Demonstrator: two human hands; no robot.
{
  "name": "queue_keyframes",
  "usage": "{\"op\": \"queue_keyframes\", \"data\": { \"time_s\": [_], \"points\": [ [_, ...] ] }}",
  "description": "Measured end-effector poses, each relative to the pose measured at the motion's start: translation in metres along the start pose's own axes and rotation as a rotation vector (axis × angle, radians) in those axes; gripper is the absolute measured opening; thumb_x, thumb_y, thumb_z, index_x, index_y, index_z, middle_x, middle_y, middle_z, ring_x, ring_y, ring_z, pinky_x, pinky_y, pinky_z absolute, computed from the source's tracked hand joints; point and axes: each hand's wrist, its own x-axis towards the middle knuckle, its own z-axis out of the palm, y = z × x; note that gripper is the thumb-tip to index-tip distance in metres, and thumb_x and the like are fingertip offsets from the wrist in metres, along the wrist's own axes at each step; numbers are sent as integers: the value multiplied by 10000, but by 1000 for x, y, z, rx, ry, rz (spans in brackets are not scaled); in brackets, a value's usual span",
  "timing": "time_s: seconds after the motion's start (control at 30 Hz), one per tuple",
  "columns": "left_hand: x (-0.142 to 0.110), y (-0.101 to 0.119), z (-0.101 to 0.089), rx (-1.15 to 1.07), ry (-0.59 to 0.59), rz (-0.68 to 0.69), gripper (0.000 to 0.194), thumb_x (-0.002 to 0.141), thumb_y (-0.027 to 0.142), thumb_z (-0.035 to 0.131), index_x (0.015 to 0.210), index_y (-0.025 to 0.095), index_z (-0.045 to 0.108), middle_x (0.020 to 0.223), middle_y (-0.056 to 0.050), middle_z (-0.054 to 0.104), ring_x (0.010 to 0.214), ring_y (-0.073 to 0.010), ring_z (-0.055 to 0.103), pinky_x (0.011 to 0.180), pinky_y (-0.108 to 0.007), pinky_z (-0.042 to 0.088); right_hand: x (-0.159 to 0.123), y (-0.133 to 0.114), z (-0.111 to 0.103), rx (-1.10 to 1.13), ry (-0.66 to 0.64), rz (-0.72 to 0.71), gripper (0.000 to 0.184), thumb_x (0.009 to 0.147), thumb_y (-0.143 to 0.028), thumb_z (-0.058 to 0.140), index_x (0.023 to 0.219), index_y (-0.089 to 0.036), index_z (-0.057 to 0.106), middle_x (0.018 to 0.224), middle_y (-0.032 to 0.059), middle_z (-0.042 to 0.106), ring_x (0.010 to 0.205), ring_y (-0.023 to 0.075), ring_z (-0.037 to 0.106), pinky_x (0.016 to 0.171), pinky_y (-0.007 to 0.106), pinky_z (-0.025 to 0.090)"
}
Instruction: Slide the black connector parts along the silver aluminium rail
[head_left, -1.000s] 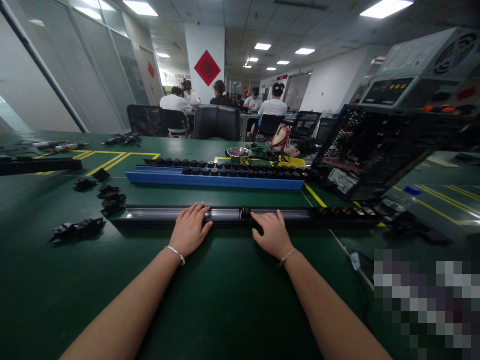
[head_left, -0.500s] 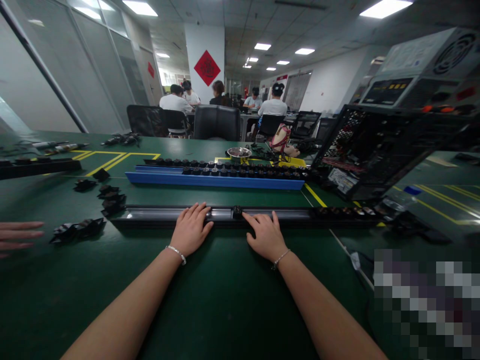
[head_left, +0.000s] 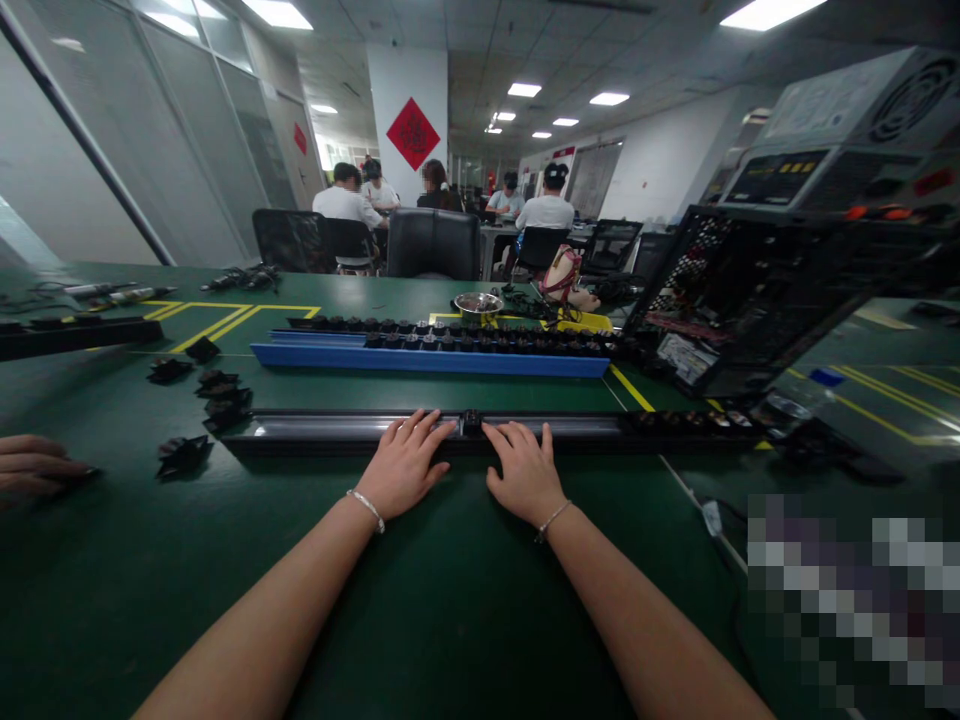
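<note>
A long black rail point(head_left: 300, 430) with a shiny inner channel lies across the table in front of me. In its channel, near the middle, sits a small black block point(head_left: 472, 422). My left hand point(head_left: 409, 455) rests on the rail just left of the block, fingers outstretched and holding nothing. On the block's other side, my right hand point(head_left: 525, 462) lies with its fingers extended, the index fingertip at or very near the block. Several small black parts point(head_left: 694, 422) sit in a row in the rail's right end.
Beyond the rail stands a blue rail point(head_left: 435, 361) with rows of black parts. Loose black parts point(head_left: 184, 456) lie at the left, near another person's hand point(head_left: 37, 465). An opened computer case point(head_left: 750, 300) stands at the right. A metal dish point(head_left: 478, 303) sits farther back.
My left hand has slid right along the rail, closer to the block. The other person's hand has closed at the left, and one of the loose black parts has gone from its spot.
</note>
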Motion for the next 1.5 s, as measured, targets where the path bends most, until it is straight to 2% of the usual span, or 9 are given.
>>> {"op": "queue_keyframes", "data": {
  "time_s": [0.17, 0.3, 0.67, 0.87, 1.0, 1.07, 1.13, 1.2, 1.5],
  "points": [
    [3, 14, 3, 46, 13, 5, 549, 840, 414, 491, 1368, 369, 350, 1481, -75, 306, 1370, -326, 212, 1051, -538, 260, 0, -1, 1, 9, 22, 7, 572, 754, -271, 488, 1322, -260, 425, 1278, 87, 528, 1242, 277, 372, 1066, 608, 28],
    [6, 24, 4, 46, 30, -3, 578, 833, 466, 485, 1381, 404, 312, 1469, -84, 321, 1368, -352, 201, 1041, -560, 255, 0, -2, 2, 2, 23, -7, 554, 757, -307, 498, 1308, -275, 444, 1268, 85, 530, 1240, 280, 369, 1062, 606, 40],
    [16, 45, 13, 59, 66, -104, 606, 835, 581, 377, 1398, 371, 297, 1425, -126, 376, 1348, -384, 224, 1031, -575, 228, 2, -1, 2, -24, -1, -20, 491, 782, -398, 522, 1264, -314, 484, 1211, 84, 543, 1203, 284, 388, 1047, 613, 61],
    [22, 54, 15, 86, 65, -217, 591, 842, 589, 350, 1380, 345, 350, 1418, -134, 388, 1340, -365, 250, 1039, -564, 201, 2, -1, 0, -21, 17, -43, 472, 773, -328, 520, 1245, -334, 506, 1142, 58, 568, 1120, 252, 449, 1064, 560, 77],
    [24, 54, 17, 81, 60, -233, 547, 843, 585, 350, 1329, 347, 432, 1419, -123, 392, 1326, -363, 277, 1032, -573, 206, 3, 4, 4, 25, 76, -45, 438, 773, -270, 488, 1207, -256, 537, 1158, 75, 578, 1113, 232, 470, 1085, 491, 122],
    [24, 52, 17, 81, 61, -223, 527, 845, 579, 352, 1310, 353, 454, 1410, -115, 405, 1318, -359, 294, 1032, -566, 215, 4, 9, 6, 10, 132, -10, 432, 759, -245, 484, 1185, -211, 549, 1252, 97, 532, 1205, 245, 410, 1088, 463, 149],
    [23, 50, 16, 84, 68, -210, 511, 852, 567, 349, 1301, 353, 464, 1394, -115, 424, 1309, -356, 312, 1031, -552, 233, 4, 16, 9, -36, 180, 37, 466, 746, -244, 496, 1209, -205, 535, 1357, 100, 451, 1300, 279, 303, 1088, 495, 133],
    [22, 48, 15, 84, 78, -195, 497, 858, 551, 350, 1296, 348, 471, 1382, -116, 436, 1301, -350, 330, 1030, -535, 252, 5, 22, 10, -71, 186, 65, 502, 739, -250, 509, 1239, -203, 518, 1404, 105, 403, 1329, 300, 256, 1080, 516, 139],
    [18, 39, 10, 95, 84, -188, 468, 868, 496, 382, 1280, 307, 496, 1347, -129, 462, 1283, -332, 365, 1017, -475, 313, 6, 26, 7, -81, 139, 67, 437, 741, -257, 522, 1171, -197, 570, 1383, 109, 439, 1297, 294, 326, 1074, 486, 194]
  ]
}}
